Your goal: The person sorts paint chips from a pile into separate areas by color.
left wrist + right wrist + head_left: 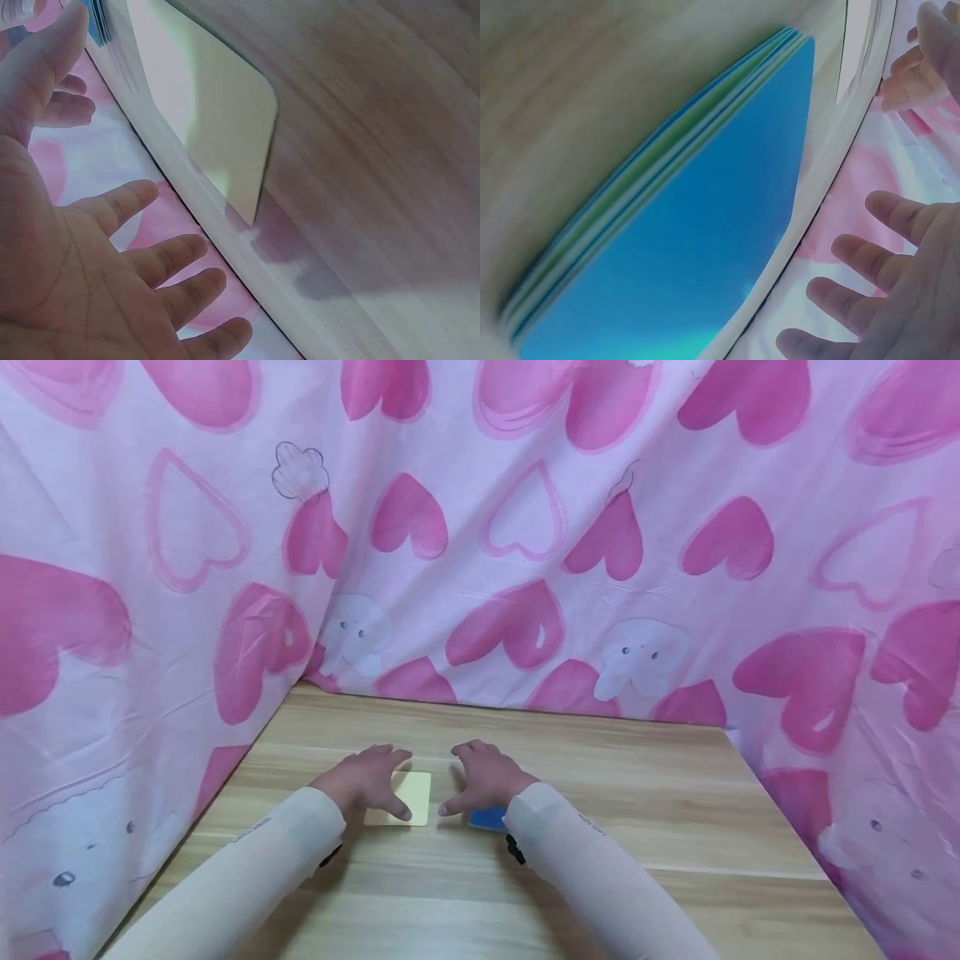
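Note:
A pale yellow square card [416, 797] with rounded corners lies flat on the table, partly covered by the left hand [366, 781] in the head view. That hand is held over it, fingers spread and nothing in its grasp; the left wrist view shows its palm beside the yellow card [217, 97]. To the right, the right hand [487, 779] hovers with spread fingers near a blue stack [487, 818], most of which it hides. In the right wrist view the stack [705, 217] has a blue top sheet and blue and green layers along its edge.
The wood-grain table [637, 802] extends around both hands. Pink cloth [465, 543] printed with hearts hangs along its back and sides. A black band [515, 849] shows under the right sleeve, and another black piece [330, 855] under the left.

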The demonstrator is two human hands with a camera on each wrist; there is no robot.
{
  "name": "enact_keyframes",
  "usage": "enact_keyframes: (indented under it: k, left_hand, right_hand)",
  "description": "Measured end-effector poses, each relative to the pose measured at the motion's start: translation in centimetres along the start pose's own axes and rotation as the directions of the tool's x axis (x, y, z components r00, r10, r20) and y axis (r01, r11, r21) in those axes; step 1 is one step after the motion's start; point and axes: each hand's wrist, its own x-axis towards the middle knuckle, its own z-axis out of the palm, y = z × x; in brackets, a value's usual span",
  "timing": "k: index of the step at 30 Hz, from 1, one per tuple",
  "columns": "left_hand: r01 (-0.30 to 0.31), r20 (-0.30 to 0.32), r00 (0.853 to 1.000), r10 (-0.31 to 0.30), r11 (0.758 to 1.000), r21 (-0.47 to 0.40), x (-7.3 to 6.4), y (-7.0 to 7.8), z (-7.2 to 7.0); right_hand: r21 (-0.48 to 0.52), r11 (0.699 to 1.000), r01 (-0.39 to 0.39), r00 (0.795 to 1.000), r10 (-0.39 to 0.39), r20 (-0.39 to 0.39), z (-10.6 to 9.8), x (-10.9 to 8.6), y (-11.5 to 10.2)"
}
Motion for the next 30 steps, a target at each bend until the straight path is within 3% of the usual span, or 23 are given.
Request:
enact_keyframes:
  k: [7,17,30]
  left_hand:
    - [-0.008,0.018,1.0,0.009,1.0,-0.019,0.7,0.7,0.4]
    - [-0.077,0.024,0.997,0.075,0.995,0.066,2.1,2.5,1.1]
    - [-0.087,0.046,0.995,0.084,0.994,0.062,2.8,4.8,1.6]
  right_hand:
    - [0.009,1.0,-0.03,1.0,0.03,0.0,-0.1,-0.7,1.1]
    - [0.03,0.994,-0.104,0.995,0.104,-0.007,-0.5,-1.9,2.9]
    - [0.081,0.986,-0.145,0.989,0.145,-0.001,-0.5,-3.1,5.2]
